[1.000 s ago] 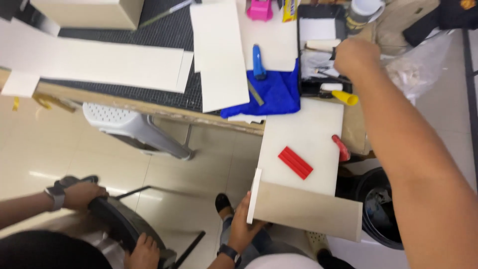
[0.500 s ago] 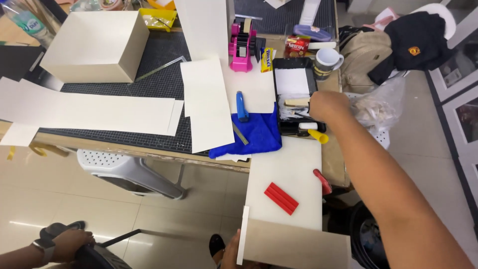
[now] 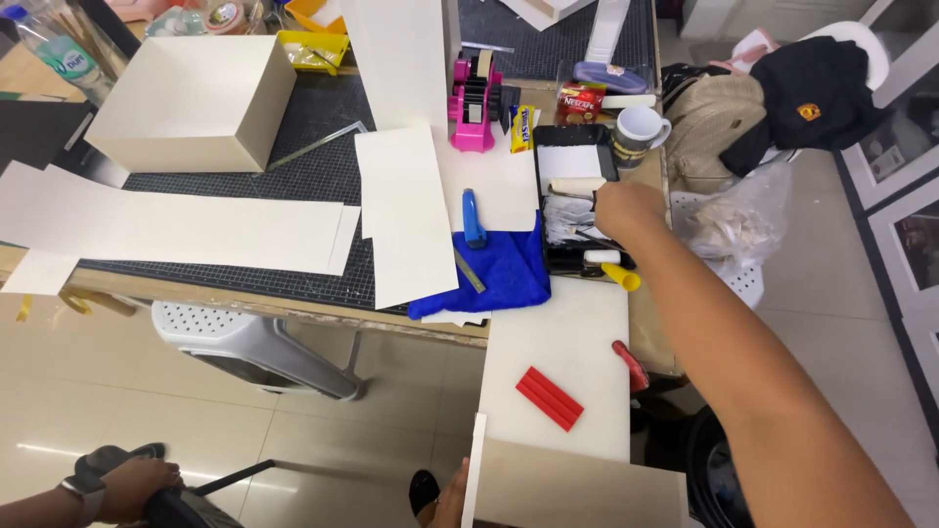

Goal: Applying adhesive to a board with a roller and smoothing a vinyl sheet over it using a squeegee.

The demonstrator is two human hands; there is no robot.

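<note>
Right hand at the roller tray, left hand steadying a board

The right hand [image 3: 626, 210] reaches into the black tray [image 3: 577, 200] near the table's right edge, fingers curled about the small roller [image 3: 577, 186], though the grip itself is hidden. The left hand [image 3: 452, 501], barely showing at the bottom, seems to prop the upright cream board [image 3: 577, 484] against the white panel [image 3: 558, 352] jutting from the table's front edge; its fingers cannot be made out. A red block [image 3: 549, 398] lies on that panel.
</note>
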